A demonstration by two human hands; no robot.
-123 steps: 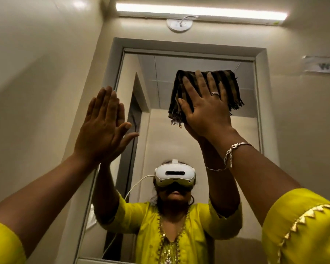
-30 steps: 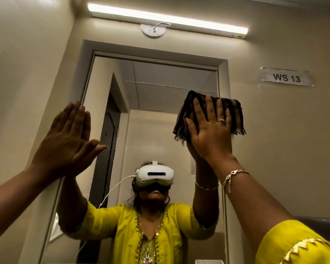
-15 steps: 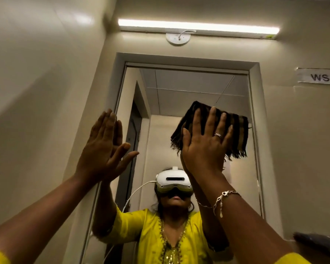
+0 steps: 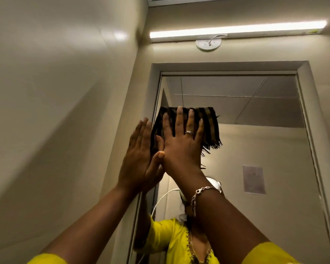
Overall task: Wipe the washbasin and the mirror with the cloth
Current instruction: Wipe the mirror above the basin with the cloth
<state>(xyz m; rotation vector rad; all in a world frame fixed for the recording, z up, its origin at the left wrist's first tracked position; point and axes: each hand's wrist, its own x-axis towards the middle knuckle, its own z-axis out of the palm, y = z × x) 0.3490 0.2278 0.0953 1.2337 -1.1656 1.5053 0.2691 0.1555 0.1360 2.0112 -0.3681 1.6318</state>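
A tall wall mirror (image 4: 255, 111) in a pale frame fills the right half of the view. My right hand (image 4: 181, 141) lies flat with spread fingers on a dark striped, fringed cloth (image 4: 210, 126), pressing it against the glass near the mirror's left edge. My left hand (image 4: 141, 162) is flat with straight fingers against the mirror's left frame, just beside the right hand. The washbasin is out of view. My reflection in yellow sleeves shows low in the glass.
A side wall (image 4: 55, 111) runs close on the left. A lit tube lamp (image 4: 236, 28) and a round white fitting (image 4: 208, 43) sit above the mirror. A paper sheet (image 4: 253, 179) appears reflected at the right.
My right hand has slid the cloth leftward across the glass, from the mirror's right part to its left edge, beside my left hand. The view has tilted up and left.
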